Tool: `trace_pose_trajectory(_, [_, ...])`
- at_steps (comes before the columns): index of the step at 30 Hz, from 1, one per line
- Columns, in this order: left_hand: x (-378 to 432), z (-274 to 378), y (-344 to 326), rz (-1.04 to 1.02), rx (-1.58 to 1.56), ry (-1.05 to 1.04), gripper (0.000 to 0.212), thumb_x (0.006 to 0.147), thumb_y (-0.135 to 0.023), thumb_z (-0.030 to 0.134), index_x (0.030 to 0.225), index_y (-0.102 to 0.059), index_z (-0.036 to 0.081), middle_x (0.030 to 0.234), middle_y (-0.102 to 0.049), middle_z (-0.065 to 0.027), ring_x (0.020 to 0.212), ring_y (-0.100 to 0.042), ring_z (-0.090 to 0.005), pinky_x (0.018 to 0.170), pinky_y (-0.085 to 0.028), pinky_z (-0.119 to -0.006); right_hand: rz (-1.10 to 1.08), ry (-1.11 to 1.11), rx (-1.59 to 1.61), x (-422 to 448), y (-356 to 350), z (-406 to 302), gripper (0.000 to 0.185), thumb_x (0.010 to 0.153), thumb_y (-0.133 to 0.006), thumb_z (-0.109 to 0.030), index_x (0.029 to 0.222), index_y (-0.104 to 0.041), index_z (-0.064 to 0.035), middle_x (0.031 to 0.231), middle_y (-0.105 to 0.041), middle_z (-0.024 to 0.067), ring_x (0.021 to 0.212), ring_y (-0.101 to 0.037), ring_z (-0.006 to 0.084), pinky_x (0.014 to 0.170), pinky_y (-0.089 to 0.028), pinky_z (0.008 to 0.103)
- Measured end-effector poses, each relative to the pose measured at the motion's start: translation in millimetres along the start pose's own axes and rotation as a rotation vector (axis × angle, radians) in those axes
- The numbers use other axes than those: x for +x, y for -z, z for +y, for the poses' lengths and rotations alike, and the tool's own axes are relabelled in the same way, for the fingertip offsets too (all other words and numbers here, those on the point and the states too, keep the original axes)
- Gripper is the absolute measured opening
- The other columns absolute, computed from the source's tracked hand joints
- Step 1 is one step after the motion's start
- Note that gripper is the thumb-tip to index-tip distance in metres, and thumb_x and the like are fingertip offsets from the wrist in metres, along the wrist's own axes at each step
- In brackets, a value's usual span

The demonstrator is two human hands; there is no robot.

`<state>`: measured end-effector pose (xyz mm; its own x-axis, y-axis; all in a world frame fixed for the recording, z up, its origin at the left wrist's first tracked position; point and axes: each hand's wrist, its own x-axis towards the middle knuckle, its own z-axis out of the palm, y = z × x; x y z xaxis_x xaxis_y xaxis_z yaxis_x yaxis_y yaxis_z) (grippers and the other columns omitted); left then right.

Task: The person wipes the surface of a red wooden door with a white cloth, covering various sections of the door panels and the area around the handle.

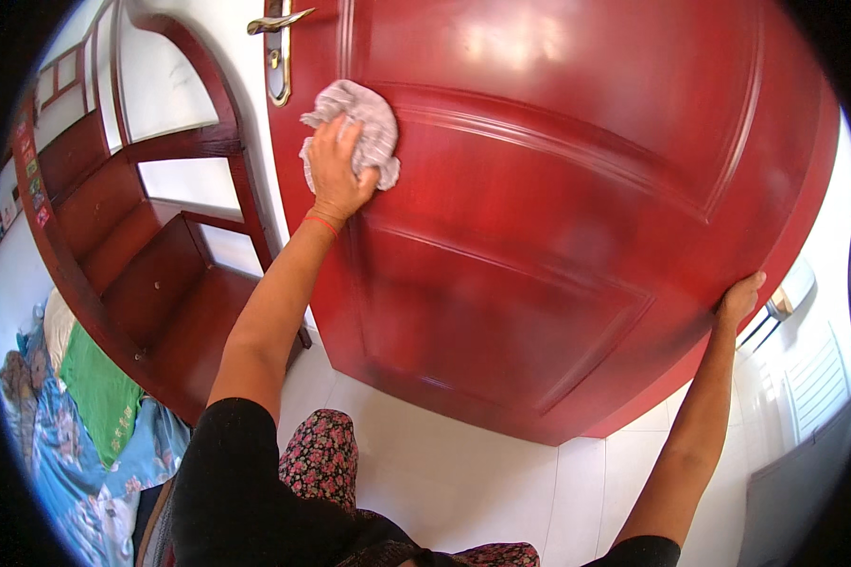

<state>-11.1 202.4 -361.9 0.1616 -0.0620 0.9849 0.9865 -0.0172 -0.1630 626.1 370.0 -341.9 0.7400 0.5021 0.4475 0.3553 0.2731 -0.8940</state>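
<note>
A glossy red panelled door [496, 269] fills the middle of my view. Against its upper left part, my left hand [340, 166] presses a crumpled pale pinkish cloth [376, 131], with the fingers spread over it. A metal lever handle [276, 25] on a long plate with a keyhole sits just above and left of the cloth. On the far right, my right hand [741, 298] grips the door's edge. Its fingers are partly hidden behind the edge. A thin red string bracelet [321, 225] circles my left wrist.
A dark red-brown wooden shelf unit [163, 283] stands to the left of the door. Below it lie a green cloth [99, 375] and blue patterned bedding [78, 453]. White floor tiles [461, 475] run under the door. A dark grey panel [794, 489] rises at the lower right.
</note>
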Motion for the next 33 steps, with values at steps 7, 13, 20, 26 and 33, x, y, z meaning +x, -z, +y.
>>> trace_pose_trajectory(7, [-4, -24, -27, 0.282, 0.120, 0.327, 0.057, 0.070, -0.061, 0.013, 0.124, -0.050, -0.003, 0.124, -0.053, -0.0205, 0.118, -0.047, -0.0373, 0.104, -0.032, -0.046, 0.069, 0.219, -0.342, 34, -3, 28, 0.062, 0.098, -0.018, -0.050, 0.113, -0.052, -0.0008, 0.106, -0.059, 0.0348, 0.104, -0.055, 0.0503, 0.089, -0.041, 0.0553])
trace_pose_trajectory(13, [65, 67, -33, 0.151, -0.005, -0.004, 0.058, 0.070, -0.062, 0.017, 0.126, -0.051, 0.004, 0.128, -0.050, -0.0204, 0.117, -0.045, -0.0403, 0.100, -0.034, -0.049, 0.064, 0.126, -0.108, -4, -7, -5, 0.082, 0.095, -0.021, -0.054, 0.096, -0.061, 0.0177, 0.100, -0.058, 0.0393, 0.104, -0.053, 0.0518, 0.092, -0.039, 0.0547])
trace_pose_trajectory(20, [152, 206, -67, 0.103, -0.188, -0.365, 0.061, 0.064, -0.065, 0.019, 0.123, -0.056, 0.011, 0.129, -0.051, -0.0149, 0.119, -0.045, -0.0377, 0.095, -0.035, -0.047, 0.263, 0.261, -0.155, -51, 10, 25, 0.040, 0.097, -0.039, -0.034, 0.111, -0.055, 0.0000, 0.124, -0.052, 0.0213, 0.113, -0.048, 0.0400, 0.086, -0.043, 0.0539])
trace_pose_trajectory(26, [191, 315, -96, 0.077, -0.263, -0.417, 0.060, 0.063, -0.068, 0.019, 0.122, -0.058, 0.016, 0.129, -0.053, -0.0086, 0.120, -0.046, -0.0340, 0.095, -0.036, -0.046, -0.005, 0.200, -0.154, -224, 25, 112, 0.085, 0.082, -0.067, -0.037, 0.141, -0.024, 0.0063, 0.145, -0.017, 0.0358, 0.135, -0.020, 0.0483, 0.111, -0.021, 0.0522])
trace_pose_trajectory(33, [222, 423, -106, 0.095, -0.371, -0.451, 0.057, 0.061, -0.072, 0.020, 0.115, -0.057, 0.009, 0.126, -0.050, -0.0158, 0.120, -0.043, -0.0366, 0.091, -0.037, -0.047, -0.352, 0.027, 0.017, -318, 27, 167, 0.094, 0.083, -0.067, -0.042, 0.145, -0.014, 0.0058, 0.151, 0.000, 0.0319, 0.139, -0.005, 0.0496, 0.111, -0.015, 0.0563])
